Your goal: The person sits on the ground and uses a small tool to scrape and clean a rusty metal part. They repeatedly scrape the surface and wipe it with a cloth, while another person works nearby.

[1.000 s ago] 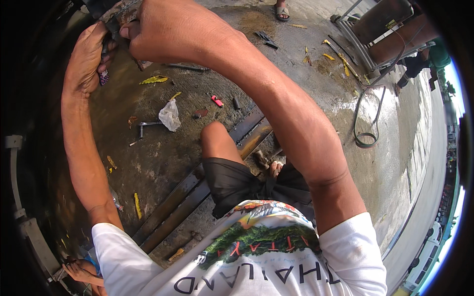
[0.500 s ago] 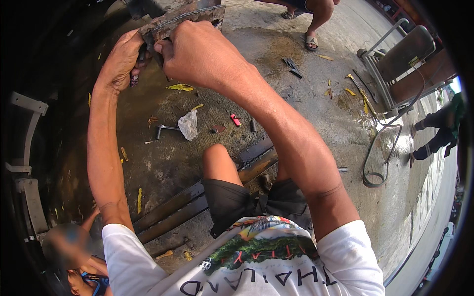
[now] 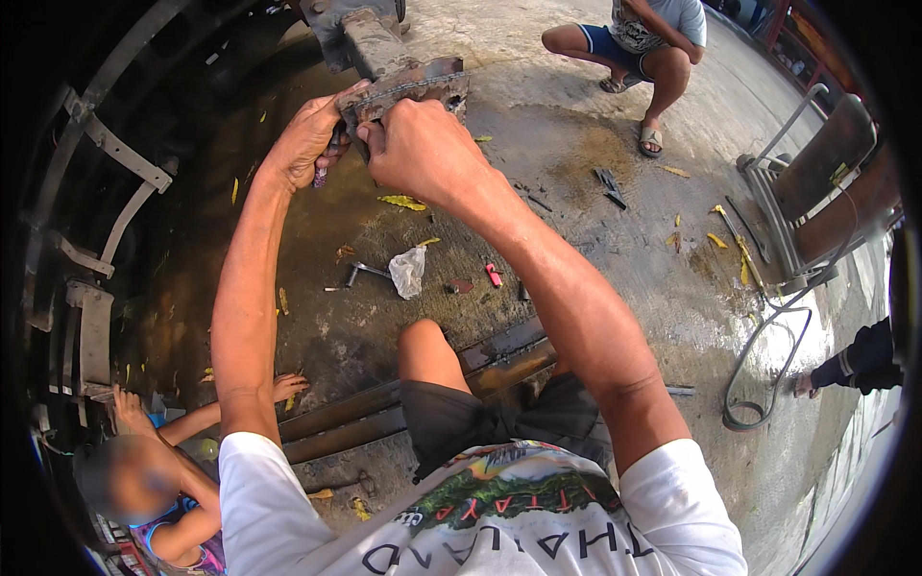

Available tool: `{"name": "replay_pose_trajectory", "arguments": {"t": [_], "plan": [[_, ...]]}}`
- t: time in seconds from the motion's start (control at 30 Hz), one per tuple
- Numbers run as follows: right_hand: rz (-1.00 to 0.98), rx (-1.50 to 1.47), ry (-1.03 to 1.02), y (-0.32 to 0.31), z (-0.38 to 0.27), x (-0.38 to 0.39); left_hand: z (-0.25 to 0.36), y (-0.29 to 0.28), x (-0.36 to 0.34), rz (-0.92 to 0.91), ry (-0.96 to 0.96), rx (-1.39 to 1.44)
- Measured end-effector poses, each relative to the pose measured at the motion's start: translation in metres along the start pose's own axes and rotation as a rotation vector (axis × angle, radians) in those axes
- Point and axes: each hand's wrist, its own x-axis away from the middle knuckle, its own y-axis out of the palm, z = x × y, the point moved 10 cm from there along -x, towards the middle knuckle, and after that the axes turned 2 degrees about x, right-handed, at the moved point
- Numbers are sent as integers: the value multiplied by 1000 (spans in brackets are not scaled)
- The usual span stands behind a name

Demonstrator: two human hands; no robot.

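Both hands up at far centre on rusty metal bracket (image 3: 408, 86). Left hand (image 3: 309, 139) fingers clamped on a small purple-handled tool (image 3: 322, 175); right hand (image 3: 418, 144) fingers closed on bracket's near edge. Crumpled plastic bag (image 3: 407, 270) on concrete floor (image 3: 595, 259) below.

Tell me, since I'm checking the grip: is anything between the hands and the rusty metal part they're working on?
Nothing visible. The left hand and right hand both already grip the metal part directly; the left also holds a small purple-tipped tool against it.
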Motion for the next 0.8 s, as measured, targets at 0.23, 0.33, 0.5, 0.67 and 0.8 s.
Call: {"name": "replay_pose_trajectory", "arguments": {"t": [0.23, 0.33, 0.5, 0.67, 0.8], "plan": [[11, -11, -2, -4, -8, 3, 3, 6, 0, -84, 52, -21], [-2, -11, -5, -4, -8, 4, 5, 9, 3, -60, 65, 92], [-46, -20, 38, -4, -6, 4, 6, 4, 4, -80, 76, 140], [-43, -27, 3, -9, -8, 7, -11, 0, -5, -94, 25, 200], [-28, -55, -9, -7, -8, 6, -21, -14, -6, -22, 11, 323]]}}
